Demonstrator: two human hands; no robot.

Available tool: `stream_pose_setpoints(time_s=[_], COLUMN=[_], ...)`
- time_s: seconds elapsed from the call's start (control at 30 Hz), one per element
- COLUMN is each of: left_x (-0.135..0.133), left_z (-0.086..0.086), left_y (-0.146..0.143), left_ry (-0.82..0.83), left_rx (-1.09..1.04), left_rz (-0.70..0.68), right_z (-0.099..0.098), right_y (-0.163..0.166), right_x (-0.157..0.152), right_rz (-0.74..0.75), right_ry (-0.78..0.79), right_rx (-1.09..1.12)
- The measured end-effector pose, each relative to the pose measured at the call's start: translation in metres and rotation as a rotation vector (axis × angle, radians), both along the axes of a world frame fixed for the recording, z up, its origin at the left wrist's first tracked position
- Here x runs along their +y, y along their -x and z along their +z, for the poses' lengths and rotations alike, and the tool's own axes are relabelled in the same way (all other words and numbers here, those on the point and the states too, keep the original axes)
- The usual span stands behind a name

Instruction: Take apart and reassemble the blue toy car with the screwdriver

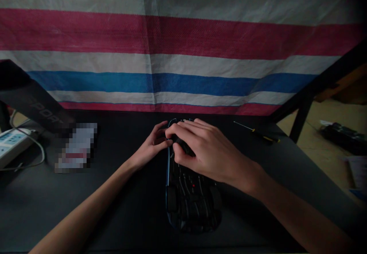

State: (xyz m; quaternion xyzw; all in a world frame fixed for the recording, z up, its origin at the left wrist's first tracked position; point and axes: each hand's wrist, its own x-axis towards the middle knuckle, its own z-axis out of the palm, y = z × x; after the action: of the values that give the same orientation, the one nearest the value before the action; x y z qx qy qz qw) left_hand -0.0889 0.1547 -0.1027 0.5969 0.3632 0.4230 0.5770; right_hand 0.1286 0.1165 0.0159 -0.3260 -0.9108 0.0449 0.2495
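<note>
A toy car (190, 204) lies upside down on the dark table, its black underside and wheels facing up and a blue edge showing along its left side. Against that left edge, toward the far end, my left hand (153, 145) rests with thumb and fingers bent around it. My right hand (203, 147) reaches over the far half of the car, fingers curled and thumb drawn in. Its fingertips nearly meet those of my left hand. Whatever they may pinch is too small or hidden to make out. The far wheels are covered by my right hand.
To the right lies a screwdriver (258, 133) with a black and yellow handle. On the left are a blurred-out flat object (77, 147), a white power strip (17, 147) with a cable, and a dark box (43, 105). A striped sheet (172, 63) hangs behind the table.
</note>
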Motion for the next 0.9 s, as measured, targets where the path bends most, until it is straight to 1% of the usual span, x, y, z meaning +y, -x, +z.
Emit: stream_pose_setpoints(time_s=[0.07, 0.2, 0.33, 0.43, 0.57, 0.7, 0.83, 0.9], left_x=[0.0006, 0.0015, 0.0008, -0.0002, 0.0007, 0.0038, 0.0033, 0.0023], left_z=[-0.0002, -0.0011, -0.0005, -0.0008, -0.0041, -0.0071, -0.0060, -0.0050], left_y=[-0.0006, -0.0020, -0.0020, -0.0017, -0.0012, 0.0002, 0.0017, 0.0020], left_ry=[0.005, -0.002, 0.003, -0.001, 0.000, -0.028, 0.012, 0.008], left_rx=[0.012, -0.002, 0.004, -0.009, -0.018, -0.047, -0.027, -0.008], left_rz=[-0.004, 0.007, -0.005, 0.003, -0.007, -0.004, -0.011, -0.001], right_z=[0.0002, 0.0010, 0.0011, 0.0010, 0.0011, 0.0007, -0.0009, -0.0015], right_y=[-0.0009, -0.0025, -0.0028, -0.0011, 0.0029, 0.0052, 0.0035, 0.0024], right_x=[-0.0003, -0.0005, 0.0002, -0.0002, -0.0018, -0.0021, -0.0008, -0.0003], right_rz=[-0.054, 0.022, -0.006, 0.061, 0.018, 0.085, 0.027, 0.033], right_ry=[0.007, 0.012, 0.032, 0.034, 0.066, 0.029, -0.020, -0.044], right_rx=[-0.010, 0.023, 0.002, 0.024, 0.010, 0.043, 0.016, 0.016])
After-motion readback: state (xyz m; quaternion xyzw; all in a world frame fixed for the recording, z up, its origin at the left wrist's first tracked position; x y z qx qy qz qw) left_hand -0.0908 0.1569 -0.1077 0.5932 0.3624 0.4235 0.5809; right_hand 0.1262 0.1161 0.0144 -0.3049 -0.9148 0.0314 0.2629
